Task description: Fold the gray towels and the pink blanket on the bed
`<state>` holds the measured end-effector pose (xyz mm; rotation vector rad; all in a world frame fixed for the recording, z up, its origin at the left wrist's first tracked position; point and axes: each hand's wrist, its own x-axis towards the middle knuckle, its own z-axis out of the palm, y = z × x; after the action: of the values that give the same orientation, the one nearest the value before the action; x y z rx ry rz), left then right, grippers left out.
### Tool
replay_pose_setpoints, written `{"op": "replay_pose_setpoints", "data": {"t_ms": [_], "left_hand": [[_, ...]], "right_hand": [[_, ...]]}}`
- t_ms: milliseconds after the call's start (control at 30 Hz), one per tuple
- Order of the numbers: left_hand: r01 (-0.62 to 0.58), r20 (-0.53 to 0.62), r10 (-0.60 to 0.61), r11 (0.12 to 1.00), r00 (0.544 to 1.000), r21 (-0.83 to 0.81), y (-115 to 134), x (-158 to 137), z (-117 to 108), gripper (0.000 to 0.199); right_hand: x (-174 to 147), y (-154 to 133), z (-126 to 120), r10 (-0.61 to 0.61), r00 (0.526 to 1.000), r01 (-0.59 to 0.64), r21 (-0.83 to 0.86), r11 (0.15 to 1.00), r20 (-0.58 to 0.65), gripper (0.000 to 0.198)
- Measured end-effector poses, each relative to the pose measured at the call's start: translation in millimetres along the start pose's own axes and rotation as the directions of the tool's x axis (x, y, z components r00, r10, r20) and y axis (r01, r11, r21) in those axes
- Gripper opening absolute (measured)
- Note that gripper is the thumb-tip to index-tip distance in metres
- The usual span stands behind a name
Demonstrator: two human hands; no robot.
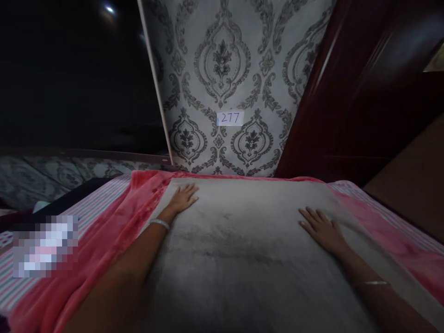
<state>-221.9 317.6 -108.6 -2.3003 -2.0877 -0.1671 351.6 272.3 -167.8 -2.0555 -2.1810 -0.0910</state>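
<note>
A large grey cloth [239, 212] lies spread out in front of me, with dark smudges or creases across its middle. My left hand [183, 198] rests flat near its far left corner, fingers spread and nothing in them. Over on the right side, my right hand [319, 226] also lies palm down on the grey cloth, fingers apart. Beneath it a pink plush blanket [114, 240] shows along the left, far and right edges. Each wrist wears a thin bracelet.
A striped sheet [104, 199] shows under the blanket on both sides. Behind stands a patterned wall [222, 60] with a paper label [230, 118] reading 277. A dark television screen [76, 83] is at left, a dark red glossy panel [354, 92] at right. A blurred patch covers something at lower left.
</note>
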Motion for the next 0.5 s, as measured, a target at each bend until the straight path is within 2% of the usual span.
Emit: {"op": "replay_pose_setpoints", "data": {"t_ms": [33,100,267,367,500], "left_hand": [[-0.034,0.059,0.035,0.999,0.998,-0.013,0.4,5.1,0.6,0.064],[0.015,0.12,-0.013,1.0,0.993,-0.017,-3.6,14.7,0.0,0.064],[0.165,0.09,-0.166,0.986,0.982,0.017,-18.3,35.3,-2.9,0.067],[0.246,0.057,-0.247,0.969,0.967,0.028,-19.9,44.5,-2.1,0.068],[0.314,0.035,-0.315,0.949,0.948,0.028,-19.6,52.3,-5.6,0.069]], "right_hand": [[9.4,3.5,-1.2,0.001,1.0,-0.001,0.007,1.0,-0.002,0.065],[26.3,12.5,-2.7,0.015,1.0,-0.015,0.025,1.0,-0.011,0.064],[56.4,42.2,0.3,0.192,0.981,-0.193,0.034,0.981,0.023,0.069],[68.2,55.8,1.1,0.247,0.969,-0.247,0.01,0.969,0.034,0.07],[78.5,53.3,-13.3,0.292,0.953,-0.292,-0.011,0.956,0.082,0.067]]}}
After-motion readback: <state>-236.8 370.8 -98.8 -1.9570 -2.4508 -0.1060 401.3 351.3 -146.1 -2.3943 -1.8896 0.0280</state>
